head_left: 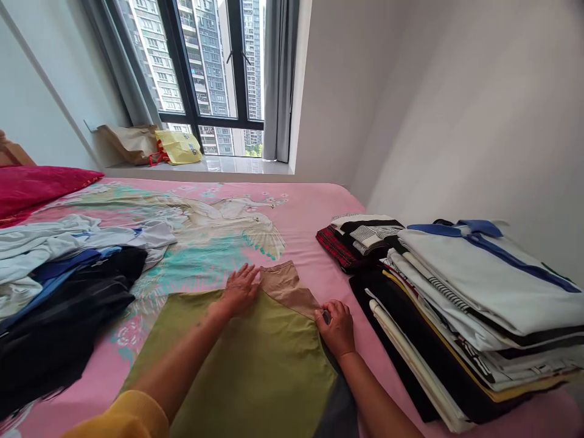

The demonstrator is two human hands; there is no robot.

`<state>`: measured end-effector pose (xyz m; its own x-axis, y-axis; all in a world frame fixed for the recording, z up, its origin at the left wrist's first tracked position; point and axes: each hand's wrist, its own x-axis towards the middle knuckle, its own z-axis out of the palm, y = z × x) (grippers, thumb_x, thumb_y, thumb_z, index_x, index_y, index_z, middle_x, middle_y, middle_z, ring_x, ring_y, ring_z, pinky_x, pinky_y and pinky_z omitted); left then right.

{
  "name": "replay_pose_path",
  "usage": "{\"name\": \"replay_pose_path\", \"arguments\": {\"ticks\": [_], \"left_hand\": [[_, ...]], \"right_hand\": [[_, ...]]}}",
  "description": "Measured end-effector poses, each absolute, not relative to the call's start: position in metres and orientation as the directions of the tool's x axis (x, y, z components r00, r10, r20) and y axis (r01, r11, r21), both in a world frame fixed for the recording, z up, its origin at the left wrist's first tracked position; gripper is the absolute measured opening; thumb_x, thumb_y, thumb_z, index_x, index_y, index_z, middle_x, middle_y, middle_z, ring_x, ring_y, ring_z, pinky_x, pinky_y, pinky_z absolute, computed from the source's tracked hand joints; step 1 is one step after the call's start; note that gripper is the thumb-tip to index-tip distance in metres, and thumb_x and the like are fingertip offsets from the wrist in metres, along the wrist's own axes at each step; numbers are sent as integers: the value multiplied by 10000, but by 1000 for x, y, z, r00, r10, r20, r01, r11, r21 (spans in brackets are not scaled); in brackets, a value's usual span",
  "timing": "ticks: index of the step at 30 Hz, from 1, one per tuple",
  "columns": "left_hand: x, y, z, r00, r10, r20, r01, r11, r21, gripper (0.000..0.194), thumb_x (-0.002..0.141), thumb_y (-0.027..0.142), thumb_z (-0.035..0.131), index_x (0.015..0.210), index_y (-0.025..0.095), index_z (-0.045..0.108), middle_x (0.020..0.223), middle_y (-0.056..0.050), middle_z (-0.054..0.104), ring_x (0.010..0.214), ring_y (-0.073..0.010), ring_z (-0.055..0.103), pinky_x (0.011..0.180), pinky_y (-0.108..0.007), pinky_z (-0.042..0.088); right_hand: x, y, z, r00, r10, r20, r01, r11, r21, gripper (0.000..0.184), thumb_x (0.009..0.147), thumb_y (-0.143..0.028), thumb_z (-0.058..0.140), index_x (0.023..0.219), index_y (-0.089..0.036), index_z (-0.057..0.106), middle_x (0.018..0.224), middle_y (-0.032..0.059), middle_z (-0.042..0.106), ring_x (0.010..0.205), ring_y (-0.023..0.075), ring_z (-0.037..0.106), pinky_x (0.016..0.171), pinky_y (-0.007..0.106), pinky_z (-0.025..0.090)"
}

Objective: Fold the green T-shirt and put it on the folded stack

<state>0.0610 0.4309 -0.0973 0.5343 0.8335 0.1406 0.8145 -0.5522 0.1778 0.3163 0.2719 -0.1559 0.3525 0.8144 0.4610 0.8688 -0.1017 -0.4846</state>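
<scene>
Folding looks midway: left hand point(241, 289) flat, right hand point(336, 330) pinching olive garment point(260, 365); folded stack point(488, 289) done, loose pile point(77, 316) remaining.

Matt olive-green cloth garment point(255, 359), lightly creased; smooth pink cloth bedsheet point(314, 210); glossy pale windowsill point(241, 165); crumpled brown paper bag point(131, 145)

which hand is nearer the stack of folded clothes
Right. The right hand touches the olive garment, left of the stack of folded clothes; the left hand lies farther left, at the garment's far edge.
</scene>
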Motion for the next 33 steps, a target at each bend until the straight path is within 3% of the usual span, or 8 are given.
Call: {"name": "replay_pose_path", "arguments": {"ticks": [6,11,15,18,23,26,30,33], "left_hand": [[179,461,-82,852,523,11,521,-850,78,564,775,106,425,1300,310,457,1471,-9,346,1387,-188,193,1126,-478,66],[200,496,-81,813,583,6,583,-813,3,281,649,133,583,910,192,671,1149,-133,593,1218,-314,402,1074,-591,34],[195,515,-77,777,626,59,625,-780,34,156,655,112,556,745,199,649,936,-85,632,1072,-274,486,1060,-585,79],[195,516,-78,706,696,127,692,-717,81,206,733,110,481,827,201,640,895,-74,633,1010,-243,516,1054,-549,153],[186,473,-84,525,798,297,794,-585,168,370,860,275,393,1180,143,525,1285,-146,495,1214,-270,404,1044,-456,266],[151,409,-91,585,729,356,701,-675,231,357,866,287,393,1175,190,544,1352,-95,471,1291,-235,351,1098,-429,216],[76,305,-104,674,707,214,659,-706,259,367,891,284,351,1200,258,547,1435,-32,401,1361,-207,266,1140,-473,104],[14,248,-112,547,834,67,795,-543,272,451,903,347,341,1341,285,424,1487,-34,308,1384,-230,215,1123,-534,98]], "right_hand": [[317,272,-151,359,816,454,849,-84,-522,102,783,-281,536,836,-202,572,913,48,564,930,208,470,845,337,371],[319,274,-150,385,801,457,827,-80,-557,44,762,-235,539,795,-207,541,901,47,554,922,208,469,847,344,377],[319,276,-151,406,798,445,819,-102,-565,29,780,-210,506,754,-205,516,879,49,548,918,209,468,850,350,375],[320,276,-152,416,793,445,812,-104,-574,35,784,-194,495,756,-202,515,862,44,551,913,204,472,852,347,374],[322,276,-153,424,786,449,797,-88,-598,86,782,-202,510,859,-193,548,901,49,580,940,205,481,868,345,372],[323,275,-155,415,793,446,801,-86,-592,112,792,-237,507,875,-186,562,915,66,596,941,216,492,870,353,373],[322,271,-163,396,803,445,803,-69,-592,166,794,-286,498,884,-172,579,921,87,614,936,228,509,888,364,372],[327,269,-171,403,811,424,779,-60,-624,237,780,-338,492,898,-161,596,933,106,624,931,242,523,898,381,375]]}}
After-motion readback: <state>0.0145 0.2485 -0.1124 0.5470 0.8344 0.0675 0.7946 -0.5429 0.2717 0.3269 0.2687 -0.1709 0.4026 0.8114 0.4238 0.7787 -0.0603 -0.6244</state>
